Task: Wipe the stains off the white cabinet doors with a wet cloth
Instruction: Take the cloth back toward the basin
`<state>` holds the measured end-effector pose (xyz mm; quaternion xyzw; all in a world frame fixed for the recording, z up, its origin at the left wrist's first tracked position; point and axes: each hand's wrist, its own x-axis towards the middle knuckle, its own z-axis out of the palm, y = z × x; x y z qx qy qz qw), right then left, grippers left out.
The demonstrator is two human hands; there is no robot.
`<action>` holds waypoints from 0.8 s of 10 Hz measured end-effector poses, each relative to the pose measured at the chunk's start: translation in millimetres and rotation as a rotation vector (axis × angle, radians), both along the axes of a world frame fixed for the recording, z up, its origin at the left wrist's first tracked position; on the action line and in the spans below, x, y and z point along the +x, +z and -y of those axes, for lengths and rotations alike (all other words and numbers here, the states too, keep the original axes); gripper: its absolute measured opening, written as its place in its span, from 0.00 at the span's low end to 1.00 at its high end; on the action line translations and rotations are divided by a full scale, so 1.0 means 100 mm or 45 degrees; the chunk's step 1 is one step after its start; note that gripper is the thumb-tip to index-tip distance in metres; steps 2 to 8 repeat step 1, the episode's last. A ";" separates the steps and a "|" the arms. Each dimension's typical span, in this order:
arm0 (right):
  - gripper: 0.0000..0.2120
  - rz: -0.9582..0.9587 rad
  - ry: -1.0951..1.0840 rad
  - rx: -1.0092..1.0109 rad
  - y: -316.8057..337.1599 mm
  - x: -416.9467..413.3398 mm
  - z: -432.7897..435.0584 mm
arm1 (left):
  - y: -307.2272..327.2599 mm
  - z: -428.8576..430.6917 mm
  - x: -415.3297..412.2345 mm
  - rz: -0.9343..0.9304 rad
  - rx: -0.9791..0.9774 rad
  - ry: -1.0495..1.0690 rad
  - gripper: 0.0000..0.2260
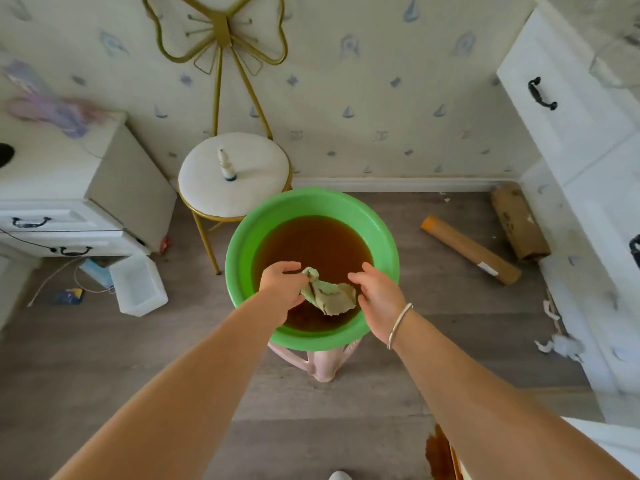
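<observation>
While left hand, right hand pinch cloth over basin, floor apparently stained.

A small bottle stands on the gold chair, a cardboard tube on the floor.

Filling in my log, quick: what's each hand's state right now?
Left hand: grips one end of the cloth over the basin.
Right hand: pinches the cloth's other end.
</observation>
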<state>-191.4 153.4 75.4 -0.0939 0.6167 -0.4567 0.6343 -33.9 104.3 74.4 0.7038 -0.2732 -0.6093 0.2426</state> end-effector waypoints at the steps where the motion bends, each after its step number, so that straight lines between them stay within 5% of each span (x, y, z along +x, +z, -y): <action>1: 0.23 -0.024 0.030 -0.034 0.14 0.02 0.03 | 0.15 0.10 -0.04 0.041 -0.052 -0.041 0.11; 8: 0.23 -0.024 0.030 -0.034 0.14 0.02 0.03 | 0.15 0.10 -0.04 0.041 -0.052 -0.041 0.11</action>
